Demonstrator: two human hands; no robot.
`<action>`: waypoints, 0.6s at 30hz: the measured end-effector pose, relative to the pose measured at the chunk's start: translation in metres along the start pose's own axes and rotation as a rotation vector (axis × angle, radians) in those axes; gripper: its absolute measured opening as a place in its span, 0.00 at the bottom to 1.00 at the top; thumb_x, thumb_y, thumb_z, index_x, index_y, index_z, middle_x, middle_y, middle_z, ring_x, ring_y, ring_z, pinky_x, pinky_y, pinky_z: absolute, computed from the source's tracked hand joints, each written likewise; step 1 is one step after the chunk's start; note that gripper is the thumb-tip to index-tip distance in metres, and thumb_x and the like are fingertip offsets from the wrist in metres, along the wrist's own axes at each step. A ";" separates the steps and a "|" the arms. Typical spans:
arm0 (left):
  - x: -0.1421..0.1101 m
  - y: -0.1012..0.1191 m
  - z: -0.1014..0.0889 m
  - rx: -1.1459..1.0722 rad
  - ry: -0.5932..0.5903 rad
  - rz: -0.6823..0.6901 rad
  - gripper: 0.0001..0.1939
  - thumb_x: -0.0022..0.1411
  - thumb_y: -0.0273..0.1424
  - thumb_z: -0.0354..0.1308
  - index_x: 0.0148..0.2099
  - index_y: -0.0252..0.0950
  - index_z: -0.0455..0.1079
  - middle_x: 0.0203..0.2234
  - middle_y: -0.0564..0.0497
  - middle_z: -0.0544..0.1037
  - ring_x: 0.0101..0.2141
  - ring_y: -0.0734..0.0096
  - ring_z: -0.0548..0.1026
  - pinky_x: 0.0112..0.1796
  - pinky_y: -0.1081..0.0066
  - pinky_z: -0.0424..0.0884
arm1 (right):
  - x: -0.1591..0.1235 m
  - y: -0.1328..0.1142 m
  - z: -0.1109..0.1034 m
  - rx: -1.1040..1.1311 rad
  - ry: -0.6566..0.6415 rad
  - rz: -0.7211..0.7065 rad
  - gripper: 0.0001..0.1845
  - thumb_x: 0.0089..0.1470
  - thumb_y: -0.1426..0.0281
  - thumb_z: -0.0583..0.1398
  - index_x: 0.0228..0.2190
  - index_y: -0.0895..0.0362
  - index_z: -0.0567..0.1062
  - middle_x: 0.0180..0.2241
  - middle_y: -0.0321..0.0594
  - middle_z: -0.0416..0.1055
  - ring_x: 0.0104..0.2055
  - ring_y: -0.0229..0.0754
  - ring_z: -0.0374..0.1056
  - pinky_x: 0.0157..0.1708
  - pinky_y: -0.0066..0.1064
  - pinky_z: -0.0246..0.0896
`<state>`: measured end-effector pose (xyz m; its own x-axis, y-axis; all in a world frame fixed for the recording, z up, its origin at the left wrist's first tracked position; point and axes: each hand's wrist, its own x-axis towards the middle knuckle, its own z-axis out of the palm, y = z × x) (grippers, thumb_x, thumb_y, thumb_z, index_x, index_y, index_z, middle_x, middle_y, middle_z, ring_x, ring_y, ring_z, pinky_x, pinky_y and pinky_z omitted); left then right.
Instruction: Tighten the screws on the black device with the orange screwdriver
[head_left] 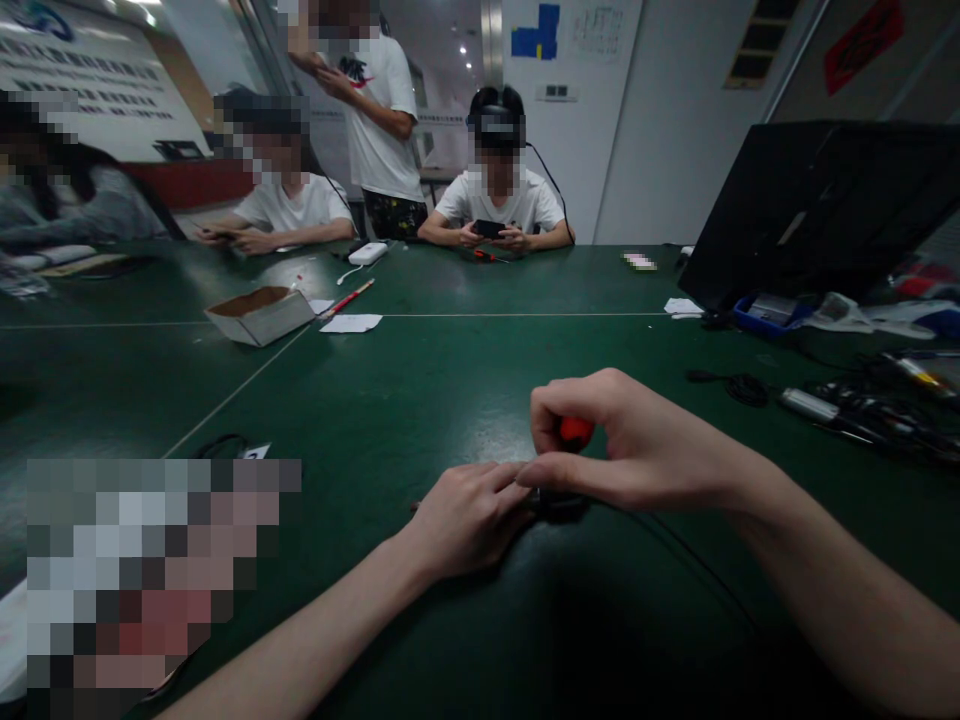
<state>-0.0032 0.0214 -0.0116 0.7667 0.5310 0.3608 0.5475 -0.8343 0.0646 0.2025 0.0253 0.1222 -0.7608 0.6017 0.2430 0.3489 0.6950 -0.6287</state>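
Observation:
My right hand (637, 450) is curled closed around a red-handled tool (576, 433). Only its rounded red part shows between the fingers; its lower end is hidden. Below that hand, a small dark device (559, 505) lies on the green table, with a thin black cable (701, 555) trailing right and toward me. My left hand (472, 515) rests palm down at the device's left side, its fingers closed on it and covering much of it. The right thumb touches or nearly touches the left fingertips.
On the green table (420, 400), an open cardboard box (262, 315) and white paper (351, 323) lie ahead left. A large black monitor (817, 210), coiled cables (742, 388) and a blue tray (769, 312) occupy the right. Across sits a person (495, 200) holding a phone; others are left.

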 end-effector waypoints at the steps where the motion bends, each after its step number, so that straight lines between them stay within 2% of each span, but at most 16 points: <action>1: 0.000 0.000 0.000 0.004 -0.001 -0.002 0.10 0.68 0.31 0.50 0.47 0.35 0.69 0.36 0.46 0.77 0.31 0.65 0.76 0.32 0.68 0.72 | 0.001 0.000 0.001 0.025 0.004 0.009 0.08 0.59 0.68 0.58 0.29 0.58 0.68 0.25 0.30 0.65 0.26 0.31 0.59 0.26 0.24 0.53; 3: 0.001 0.001 -0.001 0.009 -0.008 0.002 0.11 0.68 0.31 0.50 0.49 0.35 0.69 0.37 0.45 0.77 0.33 0.64 0.76 0.32 0.68 0.72 | 0.003 -0.001 0.004 -0.012 0.048 0.046 0.07 0.62 0.68 0.54 0.33 0.57 0.68 0.26 0.31 0.67 0.25 0.31 0.60 0.26 0.24 0.51; 8: 0.001 0.000 -0.001 0.011 -0.011 0.012 0.13 0.68 0.31 0.48 0.51 0.35 0.67 0.38 0.45 0.77 0.33 0.64 0.76 0.30 0.69 0.72 | 0.003 -0.005 0.008 -0.387 0.154 0.073 0.06 0.62 0.70 0.51 0.36 0.57 0.67 0.31 0.35 0.69 0.29 0.35 0.62 0.29 0.27 0.50; 12: 0.000 0.000 -0.001 0.013 0.016 0.027 0.13 0.68 0.31 0.47 0.51 0.34 0.68 0.36 0.45 0.77 0.32 0.63 0.76 0.30 0.68 0.73 | 0.000 -0.007 0.008 -0.647 0.162 0.056 0.13 0.63 0.60 0.51 0.34 0.56 0.67 0.27 0.36 0.67 0.27 0.37 0.60 0.25 0.29 0.44; 15: 0.000 -0.001 -0.001 0.011 0.019 0.031 0.13 0.68 0.31 0.48 0.50 0.34 0.68 0.36 0.45 0.77 0.33 0.63 0.76 0.31 0.67 0.73 | -0.001 -0.007 0.009 -0.746 0.167 0.081 0.16 0.60 0.55 0.53 0.32 0.55 0.67 0.23 0.35 0.66 0.23 0.38 0.59 0.23 0.29 0.40; 18: 0.000 -0.001 0.000 0.005 0.014 0.019 0.13 0.68 0.31 0.48 0.51 0.34 0.69 0.37 0.44 0.77 0.33 0.63 0.76 0.31 0.67 0.73 | -0.001 -0.006 0.010 -0.738 0.153 0.092 0.10 0.58 0.61 0.56 0.32 0.55 0.67 0.25 0.35 0.68 0.24 0.38 0.60 0.23 0.29 0.42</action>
<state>-0.0036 0.0219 -0.0119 0.7725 0.5128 0.3746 0.5345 -0.8435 0.0524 0.1958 0.0165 0.1189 -0.6452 0.6805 0.3473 0.7239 0.6899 -0.0070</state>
